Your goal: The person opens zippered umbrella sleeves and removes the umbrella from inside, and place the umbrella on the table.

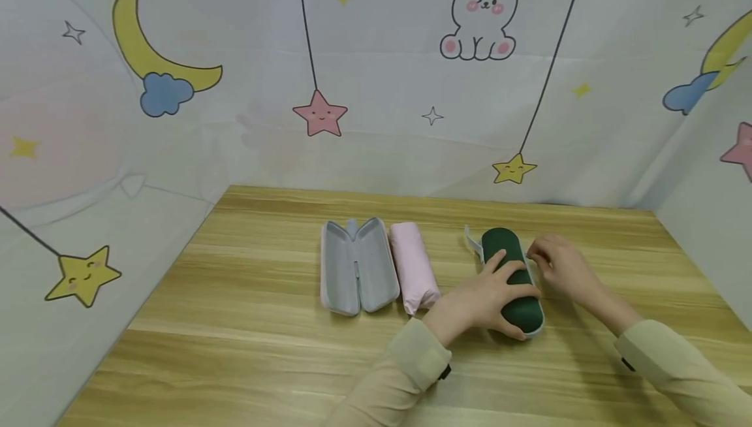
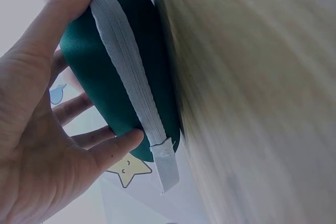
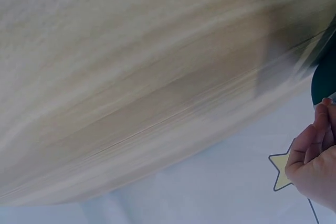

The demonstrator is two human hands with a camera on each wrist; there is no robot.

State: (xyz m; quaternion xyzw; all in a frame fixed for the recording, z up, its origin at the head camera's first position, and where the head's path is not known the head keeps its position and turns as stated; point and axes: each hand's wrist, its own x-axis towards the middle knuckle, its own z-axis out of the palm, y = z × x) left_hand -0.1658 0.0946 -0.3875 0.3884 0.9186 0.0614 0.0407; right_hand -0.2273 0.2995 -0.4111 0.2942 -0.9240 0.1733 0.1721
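Observation:
A dark green zippered case [image 1: 523, 315] with rounded ends lies on the table, right of the middle. My left hand [image 1: 484, 298] spans it from the left and holds it, fingers over the top and thumb at the near end. In the left wrist view a grey zipper band [image 2: 126, 56] runs along the case's side to a fabric tab [image 2: 167, 170]. At the case's far right side my right hand [image 1: 561, 269] pinches at the zipper with thumb and fingers. The right wrist view shows those fingertips right at the case's edge; the zipper pull itself is mostly hidden by them.
To the left lies a grey hard case [image 1: 376, 277], its two hollow halves spread apart. Between it and my left forearm is a pink wrapped bundle [image 1: 413, 260]. A printed cloth backdrop [image 1: 382, 159] rises along the wood-grain table's [image 1: 247, 348] back and sides.

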